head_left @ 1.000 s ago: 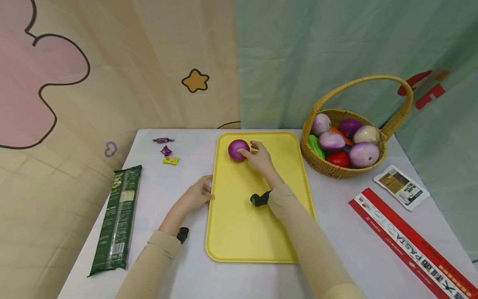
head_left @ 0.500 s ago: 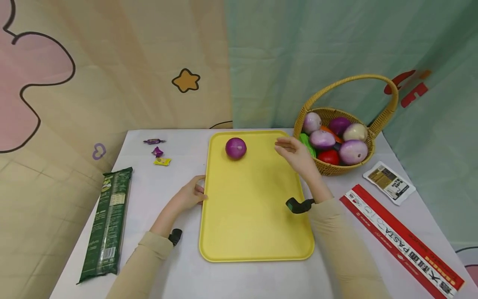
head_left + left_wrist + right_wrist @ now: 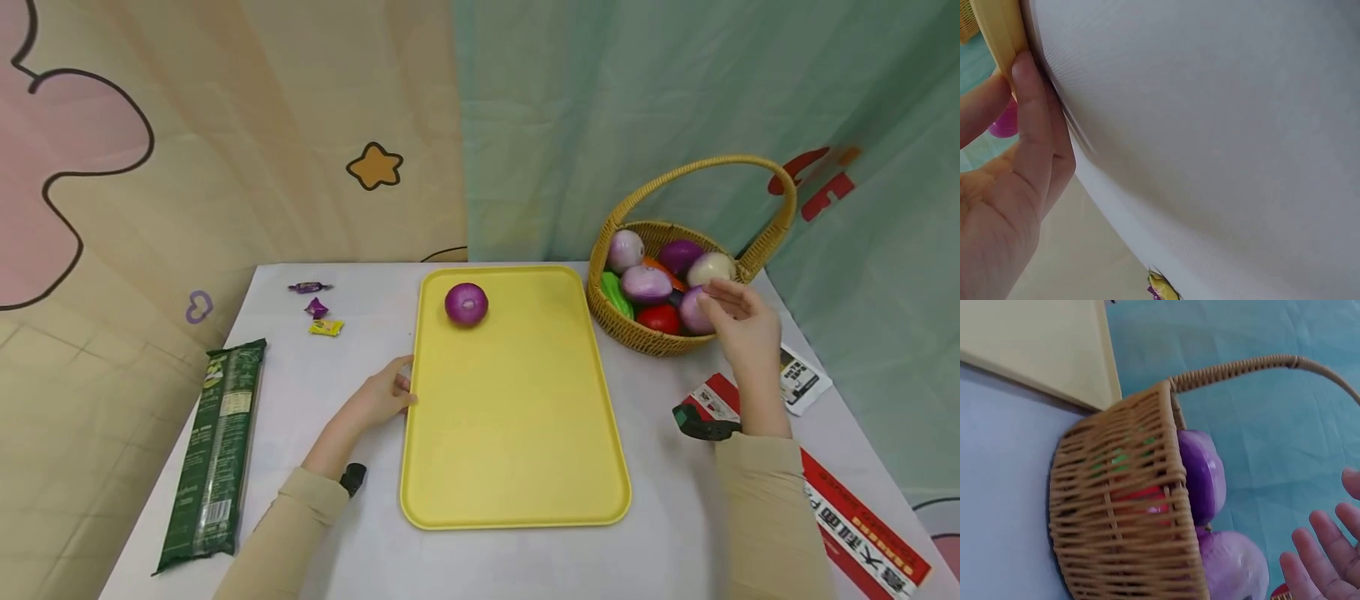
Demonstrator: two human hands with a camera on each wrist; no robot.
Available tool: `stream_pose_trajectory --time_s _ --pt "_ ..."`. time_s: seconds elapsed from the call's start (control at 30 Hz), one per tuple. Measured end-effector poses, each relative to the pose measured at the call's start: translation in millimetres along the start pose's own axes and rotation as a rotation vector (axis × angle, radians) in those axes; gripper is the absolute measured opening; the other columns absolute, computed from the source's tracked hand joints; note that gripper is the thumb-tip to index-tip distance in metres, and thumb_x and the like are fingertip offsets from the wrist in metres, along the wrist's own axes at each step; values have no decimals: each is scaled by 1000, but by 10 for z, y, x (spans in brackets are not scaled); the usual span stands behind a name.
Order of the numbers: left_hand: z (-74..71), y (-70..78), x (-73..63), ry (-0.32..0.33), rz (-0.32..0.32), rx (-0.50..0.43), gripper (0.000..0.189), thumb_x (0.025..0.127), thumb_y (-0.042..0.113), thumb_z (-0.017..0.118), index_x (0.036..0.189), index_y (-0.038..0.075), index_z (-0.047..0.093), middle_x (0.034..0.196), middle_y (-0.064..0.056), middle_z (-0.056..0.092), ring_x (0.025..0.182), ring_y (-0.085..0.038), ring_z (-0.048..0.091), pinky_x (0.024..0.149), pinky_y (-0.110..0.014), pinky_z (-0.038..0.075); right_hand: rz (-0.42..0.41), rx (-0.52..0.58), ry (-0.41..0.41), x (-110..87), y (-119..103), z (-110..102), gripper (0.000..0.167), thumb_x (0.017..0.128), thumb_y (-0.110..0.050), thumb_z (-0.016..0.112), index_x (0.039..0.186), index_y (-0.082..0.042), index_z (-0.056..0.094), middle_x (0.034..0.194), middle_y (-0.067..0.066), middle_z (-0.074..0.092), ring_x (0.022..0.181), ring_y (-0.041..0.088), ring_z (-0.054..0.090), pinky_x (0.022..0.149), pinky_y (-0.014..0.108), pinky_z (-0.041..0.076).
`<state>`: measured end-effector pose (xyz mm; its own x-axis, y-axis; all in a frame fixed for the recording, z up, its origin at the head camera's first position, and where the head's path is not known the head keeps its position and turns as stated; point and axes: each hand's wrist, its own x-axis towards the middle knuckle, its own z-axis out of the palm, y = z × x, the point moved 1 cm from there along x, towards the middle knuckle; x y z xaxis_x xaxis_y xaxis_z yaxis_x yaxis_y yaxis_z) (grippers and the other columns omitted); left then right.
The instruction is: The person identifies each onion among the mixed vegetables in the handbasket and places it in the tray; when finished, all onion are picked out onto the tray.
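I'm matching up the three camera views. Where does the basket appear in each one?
Head: the basket is right of centre, beside the far right part of the tray.
Left wrist: only a sliver of basket shows, in the top-left corner.
Right wrist: the basket fills the lower left to middle, its handle arching right.
Shared landmark: the tray, which shows in all three.

The tray [image 3: 517,417] over there is plain yellow, the onion [image 3: 467,305] on it deep purple, the basket [image 3: 648,340] a honey-tan weave. The long packet [image 3: 213,458] is dark green, the pasta box [image 3: 866,525] red and white, the sleeves [image 3: 776,517] beige, the curtain [image 3: 562,125] peach and green.
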<state>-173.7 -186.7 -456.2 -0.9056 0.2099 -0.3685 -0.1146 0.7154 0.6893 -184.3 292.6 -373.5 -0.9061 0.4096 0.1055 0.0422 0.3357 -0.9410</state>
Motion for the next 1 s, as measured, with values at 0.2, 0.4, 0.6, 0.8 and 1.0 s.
stream_pose_trajectory --time_s 0.2,0.4,0.6,0.8,1.0 --pt "31 -33 -26 1 -5 -14 70 93 6 63 153 2 27 111 -18 59 83 -19 61 77 -32 50 59 -145 -17 128 97 -218 50 91 -37 68 135 -16 58 110 -23 59 104 -6 52 79 6 38" --pt "-6 -38 -19 13 -28 -65 70 93 5 64 152 4 29 109 -18 59 81 -19 62 74 -31 52 74 -314 -150 250 236 -222 75 91 -48 64 151 -11 38 142 9 45 133 27 39 94 24 39" --pt "-25 -39 15 -1 -26 -148 70 90 0 65 152 3 31 104 -18 59 78 -17 61 72 -29 54 28 -397 -278 319 304 -172 88 93 -44 60 156 -1 15 155 30 26 138 48 31 109 61 32" --pt "-24 -48 30 23 -30 -153 70 89 -1 66 151 3 33 104 -17 60 79 -17 60 72 -28 52 -18 -471 -291 366 300 -70 95 91 -41 64 154 7 12 154 38 19 138 56 25 111 66 24" --pt "-20 -55 29 45 -24 -111 69 89 2 66 151 5 35 107 -16 59 89 -21 59 76 -30 48 1 -425 -224 313 296 -59 92 90 -40 66 155 4 17 154 35 25 139 52 30 111 62 27"
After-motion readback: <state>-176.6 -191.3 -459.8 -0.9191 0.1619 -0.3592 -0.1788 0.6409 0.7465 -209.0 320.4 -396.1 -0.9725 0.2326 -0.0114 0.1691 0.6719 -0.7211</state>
